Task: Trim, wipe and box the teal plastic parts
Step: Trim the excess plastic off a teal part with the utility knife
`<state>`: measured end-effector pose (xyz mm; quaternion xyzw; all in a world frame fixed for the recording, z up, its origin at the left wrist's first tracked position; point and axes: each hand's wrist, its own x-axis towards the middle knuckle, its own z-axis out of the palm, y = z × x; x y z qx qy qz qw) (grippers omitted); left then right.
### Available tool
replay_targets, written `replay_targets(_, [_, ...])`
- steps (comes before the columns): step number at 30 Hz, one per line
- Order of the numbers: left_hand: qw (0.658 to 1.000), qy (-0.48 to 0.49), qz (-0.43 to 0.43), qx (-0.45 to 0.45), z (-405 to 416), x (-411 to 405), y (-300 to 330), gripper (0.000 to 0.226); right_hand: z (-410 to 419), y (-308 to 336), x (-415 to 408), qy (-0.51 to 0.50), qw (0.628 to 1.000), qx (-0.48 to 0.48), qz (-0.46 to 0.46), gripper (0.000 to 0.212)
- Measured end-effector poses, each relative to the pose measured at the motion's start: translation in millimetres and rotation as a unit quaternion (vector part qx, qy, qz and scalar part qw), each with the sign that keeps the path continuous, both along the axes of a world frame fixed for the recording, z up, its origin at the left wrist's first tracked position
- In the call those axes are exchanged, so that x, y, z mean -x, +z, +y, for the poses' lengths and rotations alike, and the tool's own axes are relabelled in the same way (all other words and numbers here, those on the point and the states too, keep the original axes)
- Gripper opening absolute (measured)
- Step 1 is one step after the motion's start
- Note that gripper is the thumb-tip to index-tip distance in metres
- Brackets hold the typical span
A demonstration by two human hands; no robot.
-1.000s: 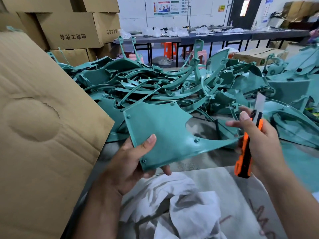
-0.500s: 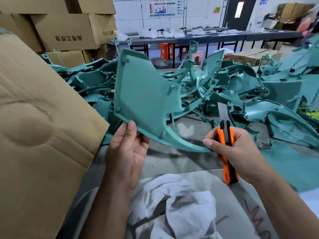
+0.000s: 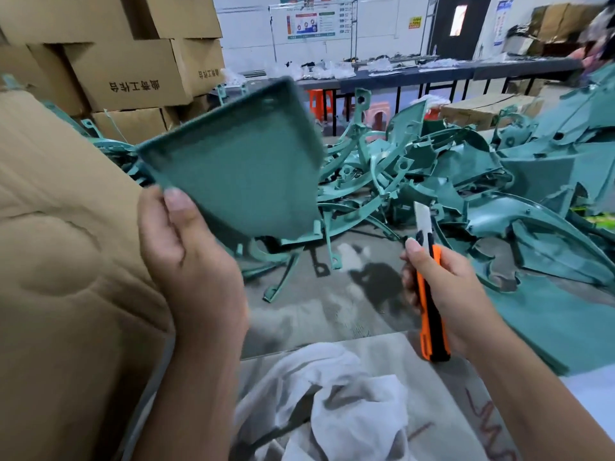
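Your left hand [image 3: 189, 261] grasps the flat teal plastic panel [image 3: 239, 171] by its near left corner, thumb on the facing surface, and holds it raised above the grey worktable [image 3: 316, 314], tilted with its rimmed edge uppermost. Your right hand [image 3: 446, 294] is clenched around the orange-and-black utility knife [image 3: 431, 294], blade extended and pointing up, just right of the panel and apart from it. The heap of loose teal plastic parts [image 3: 449, 181] lies on the far and right side of the table. A crumpled white cloth [image 3: 332, 404] lies near you. A brown cardboard sheet [image 3: 66, 261] stands at the left.
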<state>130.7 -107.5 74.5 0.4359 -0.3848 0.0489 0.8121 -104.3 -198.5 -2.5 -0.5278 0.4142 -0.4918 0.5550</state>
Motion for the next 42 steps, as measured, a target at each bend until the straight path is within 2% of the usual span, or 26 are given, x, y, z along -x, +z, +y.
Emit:
replay_targets(2, [0.981,0.095,-0.168,0.004,3,7,19,0.024,-4,-3,2,-0.012,1.000,-0.018,-0.019,0.022])
replay_targets(5, [0.913,0.236,-0.330,-0.049,9,34,19,0.023,-10,-4,3,-0.056,0.998,-0.013,-0.001,0.012])
replay_targets(9, [0.860,0.218,-0.440,-0.140,12,67,-37,0.027,-11,-4,7,-0.094,0.995,0.024,0.018,0.023])
replay_targets(11, [0.854,0.187,-0.464,-0.142,13,74,-63,0.025,-10,-5,6,-0.074,0.997,-0.011,0.010,0.031])
replay_targets(14, [0.854,0.156,-0.452,-0.206,10,74,-75,0.028,-12,-10,4,-0.063,0.995,-0.075,0.030,0.031])
replay_targets(16, [0.845,0.144,-0.444,-0.259,9,70,-73,0.031,-15,-11,5,-0.087,0.993,-0.072,0.026,0.028])
replay_targets(19, [0.842,0.127,-0.433,-0.295,9,65,-71,0.027,-15,-10,7,-0.120,0.993,0.004,0.018,0.026])
replay_targets(22, [0.850,0.130,-0.415,-0.297,5,63,-76,0.024,-9,-5,6,-0.143,0.979,0.124,0.076,0.026])
replay_targets(26, [0.867,0.175,-0.379,-0.272,1,56,-79,0.022,8,6,-1,-0.104,0.969,0.202,0.096,0.028])
replay_targets(29, [0.870,0.177,-0.356,-0.293,-1,54,-80,0.020,20,6,-15,-0.017,0.977,0.186,0.106,0.026])
replay_targets(33, [0.864,0.153,-0.367,-0.310,-1,56,-83,0.020,29,1,-26,0.062,0.973,0.179,0.135,0.031])
replay_targets(39, [0.881,0.135,-0.341,-0.299,1,59,-79,0.016,27,1,-26,0.088,0.976,0.137,0.141,0.037])
replay_targets(42, [0.895,0.140,-0.307,-0.293,3,58,-76,0.017,20,-3,-30,0.045,0.970,0.124,0.206,0.038])
